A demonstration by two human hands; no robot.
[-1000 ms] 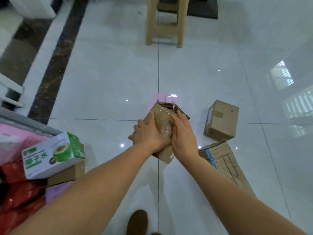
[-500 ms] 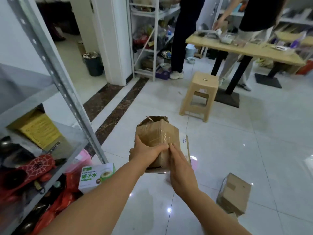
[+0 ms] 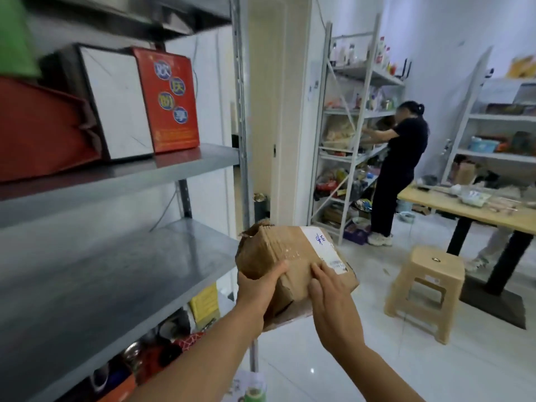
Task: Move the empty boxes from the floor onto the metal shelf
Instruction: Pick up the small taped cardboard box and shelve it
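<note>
Box [image 3: 293, 256] between both hands' fingers [image 3: 280, 271]

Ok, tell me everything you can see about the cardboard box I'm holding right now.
The cardboard box is brown, creased and worn, with a torn, ragged flap at its upper left end. Clear tape shines across its top, and a white shipping label with blue handwriting and a barcode runs along its right side. It is tilted and held in the air just off the front edge of the bare grey metal shelf, not resting on it. The left hand grips its near left corner; the right hand presses flat against its near side.
</note>
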